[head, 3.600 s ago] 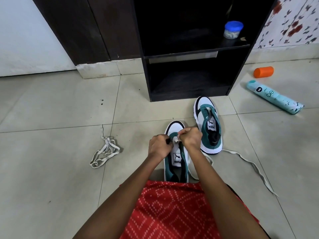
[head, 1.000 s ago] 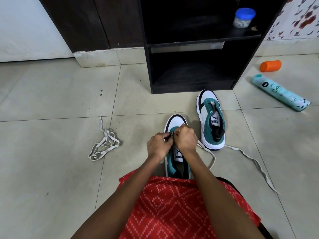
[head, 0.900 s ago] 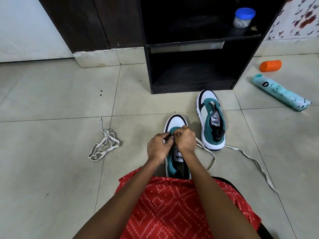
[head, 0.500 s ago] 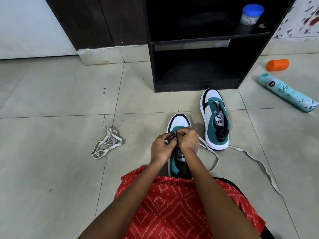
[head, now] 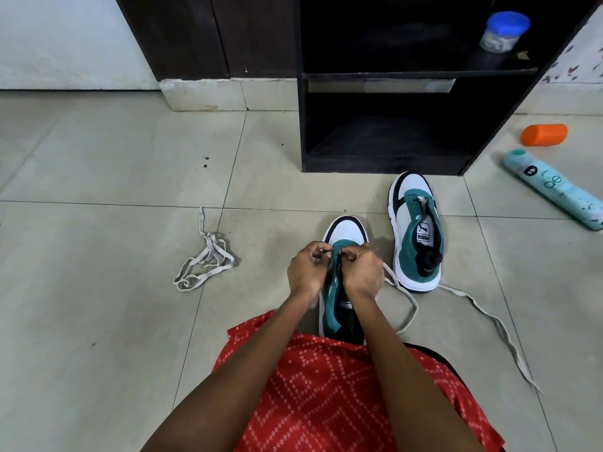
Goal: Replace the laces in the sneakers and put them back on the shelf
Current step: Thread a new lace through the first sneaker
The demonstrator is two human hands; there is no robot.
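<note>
The near sneaker [head: 346,231] lies on the floor [head: 98,223] with its long axis running straight away from the person, white toe toward the shelf [head: 385,163] and heel tucked against the lap. Both hands sit over the toe-end eyelets, one on each side of the tongue and almost touching each other. The right hand [head: 363,272] has a closed grip, with thumb and fingers pinched on the lace [head: 489,316] where it meets the sneaker's right eyelet row. The left hand [head: 308,270] is also curled tight, and its grip appears to pinch the sneaker's left eyelet edge. The fingers hide whether a bit of lace is in there too.

What matters for the next pull is where the slack lies. All the free lace trails off the near sneaker's right side, loops back beside its heel, then runs out across the floor far to the right. So the right hand is the nearer one to feed it, and the left is placed to hold the sneaker steady. Lacing has only reached the lowest eyelets, so I judge the work will climb along the sneaker's axis toward the person.

The second sneaker [head: 416,233] stands just right of the near sneaker and a little beyond it, pointing the same way. A loose lace [head: 204,262] lies bunched well apart on the near sneaker's left.
</note>
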